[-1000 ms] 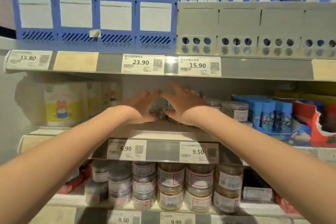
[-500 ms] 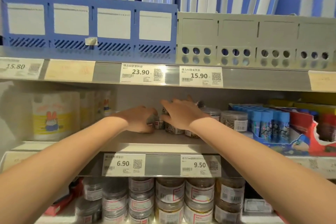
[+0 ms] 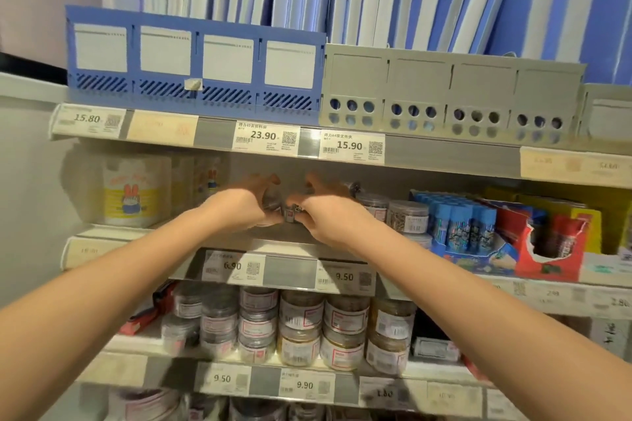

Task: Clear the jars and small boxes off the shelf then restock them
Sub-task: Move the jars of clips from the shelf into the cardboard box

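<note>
While reaching into the middle shelf point(image 3: 273, 235): clearing step judged under way and early, with much stock not yet taken off.
Left hand point(image 3: 239, 208): fingers curled round a small clear plastic jar of dark metal bits point(image 3: 271, 203).
Right hand point(image 3: 328, 215): fingers bent in, pinching a small labelled item point(image 3: 290, 216) between both hands; too blurred to tell jar from box.
Task stock: more round clear plastic jars with white labels point(image 3: 408, 217) just right of the right hand, on the same shelf; blue tubes in a torn printed carton point(image 3: 460, 224) beyond them.
Below: stacked clear jars of silver and brass bits point(image 3: 301, 318), one shelf down.
Grip advice: wrap each jar by its wall, not its lid; no more than a firm palmful at once.
Path advice: lift slightly, then draw straight back over the grey price strip point(image 3: 290, 273), clear of the neighbouring jars.
Risk: small pieces slipping out between the hands; better pressed together or taken singly.
</note>
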### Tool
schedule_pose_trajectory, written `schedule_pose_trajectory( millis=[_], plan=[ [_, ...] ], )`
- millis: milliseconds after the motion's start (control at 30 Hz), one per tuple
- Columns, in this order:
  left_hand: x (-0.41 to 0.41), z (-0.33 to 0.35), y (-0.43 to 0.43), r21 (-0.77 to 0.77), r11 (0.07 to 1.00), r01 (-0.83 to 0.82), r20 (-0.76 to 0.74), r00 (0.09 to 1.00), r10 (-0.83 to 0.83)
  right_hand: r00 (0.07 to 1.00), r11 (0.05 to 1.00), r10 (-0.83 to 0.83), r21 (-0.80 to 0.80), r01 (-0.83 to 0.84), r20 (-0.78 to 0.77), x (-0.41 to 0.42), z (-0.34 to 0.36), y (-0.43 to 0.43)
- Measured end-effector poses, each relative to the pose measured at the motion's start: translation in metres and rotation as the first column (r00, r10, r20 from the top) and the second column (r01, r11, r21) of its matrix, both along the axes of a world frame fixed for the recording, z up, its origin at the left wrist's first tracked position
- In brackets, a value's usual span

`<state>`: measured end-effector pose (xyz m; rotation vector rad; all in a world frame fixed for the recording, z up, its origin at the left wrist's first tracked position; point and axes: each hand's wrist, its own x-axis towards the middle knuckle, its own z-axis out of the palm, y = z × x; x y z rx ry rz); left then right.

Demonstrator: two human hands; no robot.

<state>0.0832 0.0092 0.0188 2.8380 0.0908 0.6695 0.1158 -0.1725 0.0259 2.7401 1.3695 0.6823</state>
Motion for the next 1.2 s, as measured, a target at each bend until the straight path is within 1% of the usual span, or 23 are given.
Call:
schedule_pose_trajectory(
  millis=[33, 167, 300, 367, 467, 633, 767, 900, 1067, 1200],
  plan=[
    [-0.009, 0.000, -0.004, -0.001, 1.000, -0.007, 0.029, 1.000, 0.008, 1.000, 1.000, 0.013, 0.008, -0.013, -0.007, -0.005, 0.000, -0.003],
    [-0.052, 0.001, -0.023, 0.079, 0.995, -0.061, 0.165, 0.985, 0.047, 0.997, 1.000, 0.020, -0.010, -0.019, 0.079, -0.032, 0.005, -0.021],
    [-0.102, -0.001, -0.037, 0.062, 0.997, -0.050, 0.293, 0.956, 0.030, 0.990, 0.997, 0.055, 0.038, -0.061, 0.127, -0.063, 0.008, -0.039],
    [-0.130, -0.007, -0.044, 0.061, 0.996, -0.071, 0.312, 0.949, 0.049, 0.985, 0.990, 0.113, 0.070, -0.123, 0.128, -0.081, 0.003, -0.046],
    [-0.170, -0.025, -0.052, 0.083, 0.990, -0.119, 0.284, 0.955, 0.091, 0.971, 0.973, 0.201, 0.091, -0.214, 0.129, -0.110, -0.019, -0.051],
    [-0.232, -0.055, -0.058, 0.107, 0.969, -0.225, 0.238, 0.952, 0.194, 0.935, 0.940, 0.337, 0.013, -0.340, 0.109, -0.148, -0.063, -0.051],
    [-0.275, -0.072, -0.055, 0.150, 0.944, -0.295, 0.193, 0.945, 0.265, 0.902, 0.906, 0.420, 0.014, -0.424, 0.097, -0.168, -0.082, -0.034],
    [-0.316, -0.092, -0.039, 0.195, 0.907, -0.373, 0.126, 0.927, 0.354, 0.871, 0.874, 0.485, -0.023, -0.485, 0.077, -0.192, -0.096, -0.007],
    [-0.377, -0.116, -0.010, 0.192, 0.861, -0.470, 0.049, 0.881, 0.470, 0.795, 0.793, 0.606, -0.118, -0.598, 0.040, -0.231, -0.115, 0.046],
    [-0.435, -0.134, 0.016, 0.209, 0.793, -0.572, -0.009, 0.810, 0.587, 0.690, 0.687, 0.723, -0.117, -0.717, 0.019, -0.272, -0.137, 0.096]
  ],
)
